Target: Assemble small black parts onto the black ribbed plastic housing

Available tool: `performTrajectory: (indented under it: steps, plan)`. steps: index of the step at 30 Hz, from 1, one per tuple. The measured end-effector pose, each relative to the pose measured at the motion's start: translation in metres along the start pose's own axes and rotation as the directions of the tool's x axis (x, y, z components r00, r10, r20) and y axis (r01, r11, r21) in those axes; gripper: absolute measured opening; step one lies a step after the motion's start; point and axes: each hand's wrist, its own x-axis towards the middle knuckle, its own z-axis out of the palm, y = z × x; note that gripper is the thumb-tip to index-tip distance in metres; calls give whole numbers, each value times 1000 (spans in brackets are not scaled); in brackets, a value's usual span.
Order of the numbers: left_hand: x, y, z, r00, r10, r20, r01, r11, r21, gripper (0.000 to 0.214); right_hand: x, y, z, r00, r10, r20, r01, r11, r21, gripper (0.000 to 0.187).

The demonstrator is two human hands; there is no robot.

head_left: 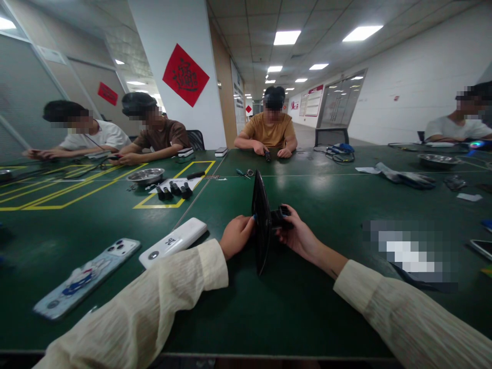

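A thin black panel (pixel 262 230) stands upright, almost edge-on to me, above the green table. My left hand (pixel 237 236) is closed against its left face, and a speck of blue shows at the thumb tip. On the other side, my right hand (pixel 295 233) has its fingers wrapped round a black blocky part (pixel 280 218) at the panel's right face. Whether that part is fixed to the panel I cannot tell. Left of my left hand lie a white power bank (pixel 172 242) and a phone in a patterned case (pixel 87 278).
On the green table (pixel 307 312) are a metal bowl (pixel 146 176), several black cylindrical parts (pixel 175 190), gloves (pixel 403 177) and a second bowl (pixel 438 161). A screwdriver (pixel 242 173) lies ahead. A co-worker (pixel 271 128) sits opposite; others sit left and right.
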Motion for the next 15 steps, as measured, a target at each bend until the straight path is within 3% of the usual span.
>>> performTrajectory:
  steps: [6, 15]
  plan:
    - [-2, 2, -2, 999, 45, 8, -45, 999, 19, 43, -1, 0, 1, 1000, 2, -6, -2, 1000, 1, 47]
    - [1, 2, 1, 995, -65, -71, 61, 996, -62, 29, -1, 0, 1, 1000, -4, -6, 4, 1000, -8, 47]
